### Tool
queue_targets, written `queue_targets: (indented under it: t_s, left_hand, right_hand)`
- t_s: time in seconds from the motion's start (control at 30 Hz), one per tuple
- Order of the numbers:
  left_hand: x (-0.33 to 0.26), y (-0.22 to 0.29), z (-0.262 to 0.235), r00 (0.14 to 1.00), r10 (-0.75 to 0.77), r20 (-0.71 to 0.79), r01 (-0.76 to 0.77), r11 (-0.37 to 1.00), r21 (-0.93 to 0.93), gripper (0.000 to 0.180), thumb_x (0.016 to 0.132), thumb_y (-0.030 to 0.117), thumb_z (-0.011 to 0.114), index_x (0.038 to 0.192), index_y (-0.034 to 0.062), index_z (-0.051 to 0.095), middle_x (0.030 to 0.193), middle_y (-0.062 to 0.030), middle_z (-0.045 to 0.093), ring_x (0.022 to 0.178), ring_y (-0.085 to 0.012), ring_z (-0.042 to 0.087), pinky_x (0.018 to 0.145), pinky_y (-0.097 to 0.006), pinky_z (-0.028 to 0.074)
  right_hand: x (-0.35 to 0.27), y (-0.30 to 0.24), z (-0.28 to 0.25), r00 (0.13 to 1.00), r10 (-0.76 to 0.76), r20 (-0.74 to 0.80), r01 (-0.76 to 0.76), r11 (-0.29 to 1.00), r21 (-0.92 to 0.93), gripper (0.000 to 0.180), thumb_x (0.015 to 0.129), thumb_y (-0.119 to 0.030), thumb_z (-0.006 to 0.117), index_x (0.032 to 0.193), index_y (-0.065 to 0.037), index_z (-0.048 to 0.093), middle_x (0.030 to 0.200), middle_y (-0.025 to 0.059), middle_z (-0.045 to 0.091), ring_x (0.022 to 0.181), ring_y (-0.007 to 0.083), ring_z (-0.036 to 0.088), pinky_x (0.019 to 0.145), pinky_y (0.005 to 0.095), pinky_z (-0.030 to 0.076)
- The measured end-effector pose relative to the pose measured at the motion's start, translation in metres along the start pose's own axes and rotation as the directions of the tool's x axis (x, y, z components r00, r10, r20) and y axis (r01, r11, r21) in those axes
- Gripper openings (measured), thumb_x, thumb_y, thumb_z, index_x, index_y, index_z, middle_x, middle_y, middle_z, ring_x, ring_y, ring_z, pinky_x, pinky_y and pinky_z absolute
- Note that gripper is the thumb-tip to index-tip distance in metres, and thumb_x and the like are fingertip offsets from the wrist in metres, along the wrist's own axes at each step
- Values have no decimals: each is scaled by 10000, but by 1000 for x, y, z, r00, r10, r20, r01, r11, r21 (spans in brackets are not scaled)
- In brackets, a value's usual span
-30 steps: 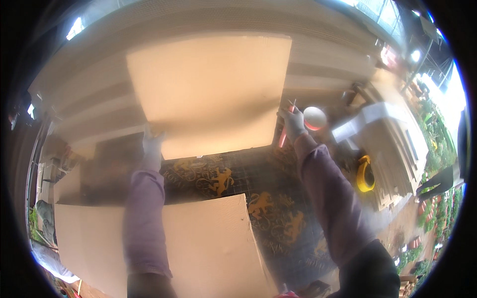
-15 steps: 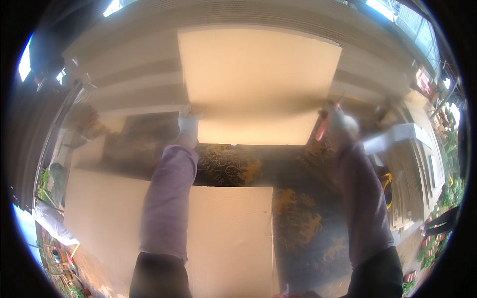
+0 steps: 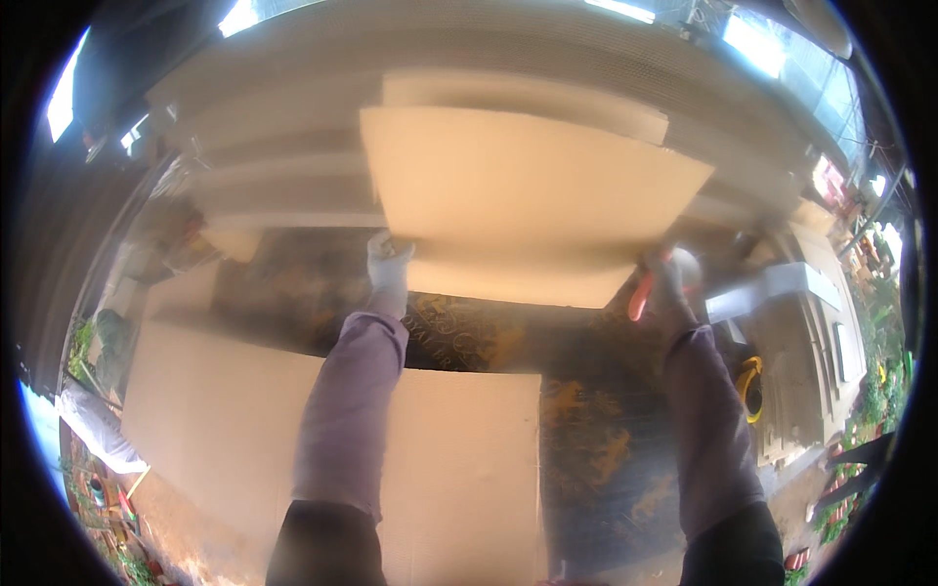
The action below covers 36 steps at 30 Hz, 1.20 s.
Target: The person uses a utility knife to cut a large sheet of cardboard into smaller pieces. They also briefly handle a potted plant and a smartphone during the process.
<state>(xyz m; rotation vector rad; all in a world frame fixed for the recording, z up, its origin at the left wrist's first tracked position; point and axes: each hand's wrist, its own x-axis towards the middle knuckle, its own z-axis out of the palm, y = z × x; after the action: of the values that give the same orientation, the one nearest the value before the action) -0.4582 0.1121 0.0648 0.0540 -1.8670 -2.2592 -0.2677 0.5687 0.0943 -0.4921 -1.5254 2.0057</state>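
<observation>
A tan cardboard sheet (image 3: 528, 200) spans the space between my two gloved hands, tilted with its right side reaching farther out. My left hand (image 3: 389, 269) is closed on its left edge near the lower corner. At the right edge my right hand (image 3: 674, 281) is closed, somewhat blurred, gripping the sheet together with a red-handled tool (image 3: 641, 296). The tool's kind is hard to make out. Just beyond the held sheet, the edge of another cardboard piece (image 3: 518, 92) shows; the rest of it is hidden.
A large cardboard sheet (image 3: 459, 430) lies nearest me on a dark printed surface (image 3: 606, 488). To the right are stacked cardboard sheets (image 3: 796, 381), a white piece (image 3: 772, 285) and a yellow-and-black round object (image 3: 750, 389). A wide pile of cardboard (image 3: 283, 137) stretches across the back.
The held sheet has come nearer to me and shifted right, turning slightly. Another cardboard piece now shows beyond its far edge. Both hands keep their grip.
</observation>
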Motion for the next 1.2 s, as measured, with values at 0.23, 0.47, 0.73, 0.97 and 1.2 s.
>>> queue_targets:
  t_s: [0.23, 0.47, 0.73, 0.97, 1.2]
  left_hand:
    - [-13, 40, -23, 984, 164, 73, -167, 985, 38, 368, 813, 30, 734, 1156, 26, 600, 967, -23, 608, 882, -132, 561, 807, -282, 471]
    - [-40, 53, -53, 973, 36, 228, -79, 980, 182, 299, 826, 95, 729, 1088, -18, 641, 967, -35, 628, 876, -136, 563, 807, -294, 468]
    - [-63, 57, -20, 987, 158, 40, -163, 968, 191, 431, 811, 165, 760, 1157, -39, 605, 1044, -80, 617, 978, -197, 556, 896, -338, 445]
    - [-89, 170, 24, 507, 839, 200, -793, 363, 489, 613, 793, 203, 751, 1335, 44, 512, 1438, -225, 407, 1313, -423, 389, 1107, -488, 337]
    - [-109, 232, 125, 187, 596, 781, -904, -207, 374, 568, 811, 249, 704, 1342, 154, 524, 1387, -80, 477, 1286, -289, 433, 1108, -509, 306]
  right_hand:
    - [-13, 0, 1, 999, -33, -28, 34, 998, 51, 88, 921, -76, 600, 996, -46, 564, 928, 41, 587, 851, 195, 591, 713, 324, 487]
    - [-45, 4, -17, 1000, 6, 11, -7, 996, 91, 66, 922, -46, 586, 979, -58, 555, 906, 48, 565, 835, 196, 597, 693, 300, 500]
    - [-49, -20, 7, 963, -30, -270, 10, 997, -73, 151, 916, -75, 613, 1058, -28, 596, 885, 29, 595, 821, 145, 598, 670, 262, 473]
    - [-28, -35, -15, 986, -135, -95, 118, 979, -167, 187, 952, -131, 585, 1099, -22, 623, 937, 43, 631, 854, 139, 594, 696, 272, 470]
    - [-27, -38, -1, 982, -38, -183, 24, 997, -76, 216, 977, -207, 577, 1115, -45, 614, 1001, 73, 631, 908, 179, 604, 715, 314, 485]
